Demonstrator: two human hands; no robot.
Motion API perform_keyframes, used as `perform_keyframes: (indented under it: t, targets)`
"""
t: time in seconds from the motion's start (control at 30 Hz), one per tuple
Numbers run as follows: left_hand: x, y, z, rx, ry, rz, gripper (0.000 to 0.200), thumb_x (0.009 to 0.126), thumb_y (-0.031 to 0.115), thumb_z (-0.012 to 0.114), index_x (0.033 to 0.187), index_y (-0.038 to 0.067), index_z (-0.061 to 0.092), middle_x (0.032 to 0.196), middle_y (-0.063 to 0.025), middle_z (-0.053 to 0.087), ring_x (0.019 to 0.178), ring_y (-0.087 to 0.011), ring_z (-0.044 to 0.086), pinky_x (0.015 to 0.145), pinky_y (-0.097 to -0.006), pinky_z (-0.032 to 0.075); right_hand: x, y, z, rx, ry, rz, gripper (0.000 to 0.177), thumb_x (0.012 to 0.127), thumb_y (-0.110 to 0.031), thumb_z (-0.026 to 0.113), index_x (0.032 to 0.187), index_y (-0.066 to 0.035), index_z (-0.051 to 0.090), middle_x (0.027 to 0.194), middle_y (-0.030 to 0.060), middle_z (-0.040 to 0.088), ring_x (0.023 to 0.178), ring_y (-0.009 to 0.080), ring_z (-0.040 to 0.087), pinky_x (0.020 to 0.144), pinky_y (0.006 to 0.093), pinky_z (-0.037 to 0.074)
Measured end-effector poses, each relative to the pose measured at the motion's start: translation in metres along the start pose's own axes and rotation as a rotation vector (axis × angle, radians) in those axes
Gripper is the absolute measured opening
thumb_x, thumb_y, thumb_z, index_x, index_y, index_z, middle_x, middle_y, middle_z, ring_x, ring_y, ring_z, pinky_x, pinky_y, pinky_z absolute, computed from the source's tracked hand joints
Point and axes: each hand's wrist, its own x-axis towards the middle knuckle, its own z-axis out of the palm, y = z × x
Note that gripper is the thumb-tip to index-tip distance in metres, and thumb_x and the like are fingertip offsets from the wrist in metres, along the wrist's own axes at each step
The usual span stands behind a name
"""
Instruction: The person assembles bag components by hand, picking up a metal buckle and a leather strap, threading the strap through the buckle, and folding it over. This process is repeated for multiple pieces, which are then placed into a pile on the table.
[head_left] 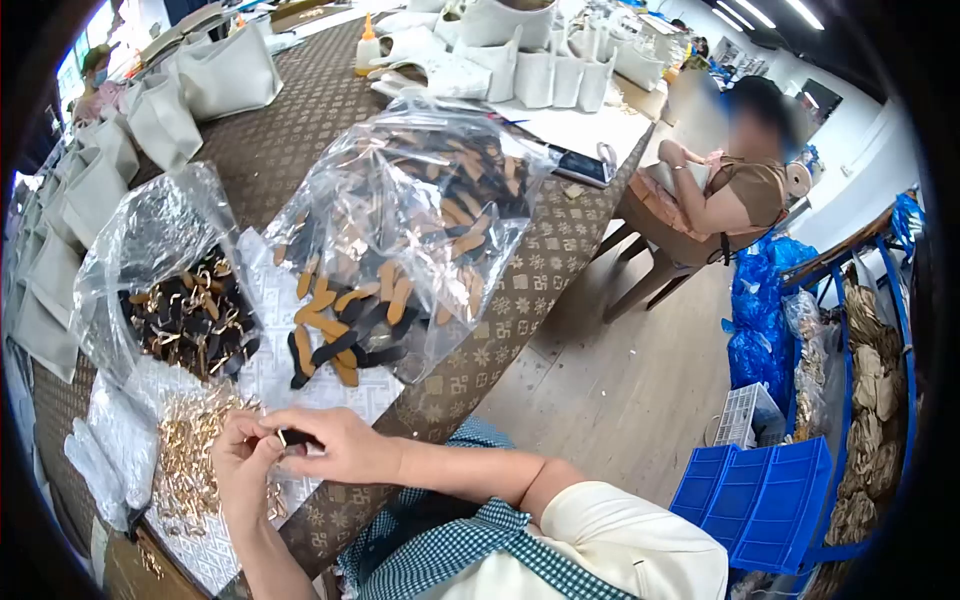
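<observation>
My left hand (245,462) and my right hand (340,442) meet over the near edge of the table, fingers pinched together. Between them is a small black strap tab (306,437) with a gold-coloured metal piece at its end; the fingers partly cover it. Just left of and beneath my hands lies a heap of small gold metal fittings (190,460) on white patterned paper. Beyond it, a clear bag (165,215) holds black tabs with gold fittings. A larger clear bag (400,190) spills loose tan and black tabs (345,325) towards me.
White handbags (235,75) line the table's left side, and more bags (565,75) stand at the back. A glue bottle (368,48) and a phone (580,165) lie farther off. To the right are a seated person (750,180), blue crates (755,500) and a shelf rack (850,380).
</observation>
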Motion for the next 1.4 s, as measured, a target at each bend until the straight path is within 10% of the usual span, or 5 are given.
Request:
perform_keyframes:
  t: [0.6,0.77,0.97,1.13,1.4]
  targets:
    - [-0.002,0.006,0.010,0.110,-0.019,-0.084,0.011,0.096,0.012,0.061,0.094,0.002,0.057,0.082,-0.0002,0.059,0.072,-0.0064,0.056,0.063,-0.0208,0.043,0.000,0.011,0.006,-0.301,0.183,-0.135,0.019,0.082,-0.007,0.072,0.097,-0.001,0.062,0.087,0.0126,0.066,0.068,0.0186,0.067,0.058,0.0288,0.052]
    - [0.006,0.015,0.007,-0.054,0.095,-0.076,0.008,0.093,0.007,0.064,0.094,0.002,0.057,0.083,-0.0048,0.063,0.071,-0.0125,0.064,0.066,-0.0241,0.051,0.009,-0.007,-0.013,-0.612,0.102,-0.212,0.062,0.081,-0.026,0.072,0.134,-0.003,0.050,0.099,0.0132,0.063,0.092,0.0315,0.060,0.074,0.0395,0.052]
    - [0.012,0.039,-0.007,0.148,0.477,0.310,0.047,0.094,0.013,0.064,0.136,-0.001,0.047,0.121,-0.0104,0.062,0.112,-0.0220,0.062,0.091,-0.0285,0.046,0.038,-0.009,-0.064,-0.935,0.269,-0.270,0.030,0.079,-0.013,0.072,0.109,-0.009,0.068,0.100,0.0079,0.062,0.094,0.0289,0.055,0.080,0.0390,0.048]
    - [0.012,0.008,-0.026,1.114,0.279,0.345,0.019,0.083,0.016,0.070,0.099,0.005,0.072,0.102,-0.0093,0.063,0.098,-0.0252,0.058,0.090,-0.0369,0.045,0.038,0.010,-0.075,-1.139,0.174,-0.178,0.016,0.076,-0.010,0.073,0.091,-0.008,0.069,0.097,0.0045,0.061,0.097,0.0264,0.054,0.084,0.0391,0.045]
    - [0.014,-0.004,0.000,1.181,0.171,0.298,0.013,0.077,0.016,0.072,0.083,0.005,0.069,0.090,-0.0077,0.060,0.096,-0.0294,0.053,0.087,-0.0405,0.042,0.032,0.007,-0.064,-0.877,0.180,-0.243,0.015,0.074,-0.004,0.071,0.086,-0.007,0.063,0.084,0.0070,0.062,0.084,0.0253,0.057,0.074,0.0388,0.048]
